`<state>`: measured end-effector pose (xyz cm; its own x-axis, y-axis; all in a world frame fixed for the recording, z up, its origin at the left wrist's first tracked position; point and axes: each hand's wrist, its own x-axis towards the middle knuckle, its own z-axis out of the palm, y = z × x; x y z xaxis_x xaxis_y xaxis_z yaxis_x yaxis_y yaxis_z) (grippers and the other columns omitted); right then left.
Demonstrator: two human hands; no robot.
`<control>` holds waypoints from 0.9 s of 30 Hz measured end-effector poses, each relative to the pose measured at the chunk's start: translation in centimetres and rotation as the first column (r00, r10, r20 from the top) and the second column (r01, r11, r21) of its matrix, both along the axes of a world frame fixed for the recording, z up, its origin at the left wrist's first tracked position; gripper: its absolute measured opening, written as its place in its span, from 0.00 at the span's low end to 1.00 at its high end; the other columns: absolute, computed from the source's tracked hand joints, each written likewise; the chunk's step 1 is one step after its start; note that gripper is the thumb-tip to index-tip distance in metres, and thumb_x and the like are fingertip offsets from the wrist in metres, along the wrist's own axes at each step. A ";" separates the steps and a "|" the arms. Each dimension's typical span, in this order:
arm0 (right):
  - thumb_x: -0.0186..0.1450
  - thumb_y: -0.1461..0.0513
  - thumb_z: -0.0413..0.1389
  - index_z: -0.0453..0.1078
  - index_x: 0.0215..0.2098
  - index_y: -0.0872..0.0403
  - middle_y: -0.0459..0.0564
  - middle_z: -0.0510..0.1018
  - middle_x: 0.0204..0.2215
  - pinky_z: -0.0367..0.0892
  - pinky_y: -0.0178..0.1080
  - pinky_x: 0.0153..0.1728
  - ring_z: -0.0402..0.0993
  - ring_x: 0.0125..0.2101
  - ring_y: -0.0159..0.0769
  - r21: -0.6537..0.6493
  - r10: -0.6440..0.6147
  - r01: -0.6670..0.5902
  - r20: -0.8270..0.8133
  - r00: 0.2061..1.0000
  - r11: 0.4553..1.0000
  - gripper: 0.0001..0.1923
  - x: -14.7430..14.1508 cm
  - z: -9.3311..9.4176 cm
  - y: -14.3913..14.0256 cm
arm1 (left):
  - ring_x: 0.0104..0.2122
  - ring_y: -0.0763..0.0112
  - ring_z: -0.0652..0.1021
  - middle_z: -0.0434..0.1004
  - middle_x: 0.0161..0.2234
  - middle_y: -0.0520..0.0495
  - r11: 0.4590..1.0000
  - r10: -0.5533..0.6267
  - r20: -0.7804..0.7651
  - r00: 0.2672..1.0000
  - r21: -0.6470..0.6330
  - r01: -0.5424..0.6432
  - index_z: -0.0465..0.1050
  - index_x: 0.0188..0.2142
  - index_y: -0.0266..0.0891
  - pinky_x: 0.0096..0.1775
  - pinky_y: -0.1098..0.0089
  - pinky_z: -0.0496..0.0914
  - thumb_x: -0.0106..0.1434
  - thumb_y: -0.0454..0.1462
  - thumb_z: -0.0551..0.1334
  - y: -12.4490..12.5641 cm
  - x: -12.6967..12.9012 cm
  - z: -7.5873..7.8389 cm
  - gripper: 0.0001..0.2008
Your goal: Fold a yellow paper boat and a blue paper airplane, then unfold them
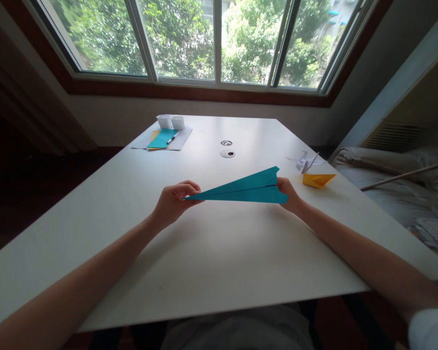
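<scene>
A teal paper airplane point(241, 188) is held level above the white table point(219, 257), its narrow nose pointing left and its wide tail to the right. My left hand point(175, 201) pinches the nose between thumb and fingers. At the tail, my right hand point(290, 194) grips the plane from the far side. Most of the right fingers are hidden behind the paper. Just beyond my right hand lies a yellow folded paper boat point(318, 180), with a white folded paper figure point(305, 162) behind it.
At the far left stand two small white paper boxes point(164, 121). Near them teal and yellow sheets point(161, 138) lie on white paper point(184, 138), with a pen point(173, 137) on top. Two round fittings point(228, 153) sit mid-table. Light cushions point(397, 180) flank the right edge.
</scene>
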<state>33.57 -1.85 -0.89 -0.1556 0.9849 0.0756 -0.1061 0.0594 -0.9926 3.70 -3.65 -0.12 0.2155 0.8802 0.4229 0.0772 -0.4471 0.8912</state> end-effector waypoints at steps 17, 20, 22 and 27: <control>0.38 0.58 0.67 0.65 0.17 0.50 0.38 0.69 0.15 0.68 0.38 0.27 0.69 0.23 0.33 0.024 -0.052 0.058 -0.201 0.978 0.998 0.15 -1.2 1.0 -1.6 | 0.26 0.73 0.71 0.73 0.26 0.49 0.995 -0.045 0.020 0.999 -0.089 0.046 0.71 0.20 0.36 0.29 0.71 0.66 0.43 0.35 0.70 0.1 0.1 -0.3 0.09; 0.44 0.58 0.66 0.67 0.24 0.48 0.38 0.74 0.22 0.68 0.35 0.31 0.70 0.27 0.30 -0.076 -0.085 0.063 -0.335 0.938 0.995 0.13 -2.0 1.0 -1.4 | 0.26 0.74 0.71 0.72 0.24 0.51 0.981 -0.029 0.107 0.994 -0.189 0.049 0.72 0.22 0.37 0.29 0.72 0.65 0.46 0.35 0.69 -0.7 1.2 -0.5 0.07; 0.44 0.58 0.65 0.67 0.26 0.48 0.38 0.75 0.24 0.68 0.35 0.32 0.70 0.28 0.30 -0.123 -0.078 0.038 -0.339 0.938 0.992 0.14 -2.7 1.0 -1.6 | 0.25 0.76 0.70 0.72 0.23 0.52 0.958 -0.008 0.160 0.987 -0.283 0.054 0.73 0.23 0.37 0.29 0.74 0.65 0.47 0.36 0.69 -1.2 2.1 -0.6 0.06; 0.48 0.56 0.63 0.67 0.27 0.49 0.44 0.76 0.25 0.67 0.38 0.31 0.72 0.33 0.36 -0.117 -0.016 -0.009 -0.208 0.978 0.993 0.12 -4.5 0.5 -2.7 | 0.23 0.77 0.69 0.70 0.21 0.54 0.923 -0.037 0.113 0.993 -0.377 0.077 0.72 0.23 0.37 0.27 0.75 0.62 0.47 0.40 0.69 -2.2 3.4 -0.8 0.09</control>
